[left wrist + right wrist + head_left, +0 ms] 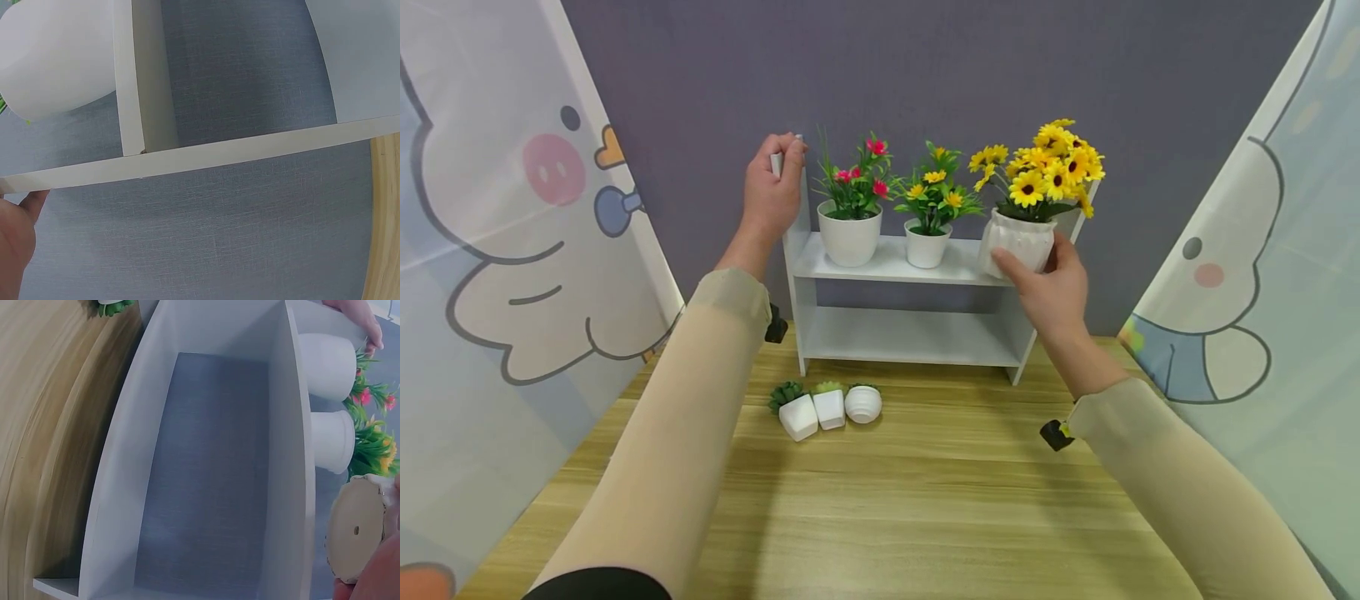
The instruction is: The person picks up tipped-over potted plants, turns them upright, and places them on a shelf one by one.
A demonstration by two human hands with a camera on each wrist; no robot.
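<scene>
My right hand (1055,287) grips a white textured pot (1019,237) of yellow sunflowers (1048,173) at the right end of the upper shelf. In the right wrist view the pot's round underside (355,531) shows, tilted beside the shelf edge. My left hand (773,187) holds the top of the left side panel of the white shelf (910,333), thumb and fingers on either side of the board. Between the hands, a white pot with pink flowers (850,235) and a smaller pot with yellow flowers (927,246) stand upright on the upper shelf.
Three small white succulent pots (830,409) lie tipped in a row on the wooden table (925,500), in front of the shelf's left leg. A grey wall (925,67) is behind the shelf. Cartoon-printed panels (512,208) flank both sides.
</scene>
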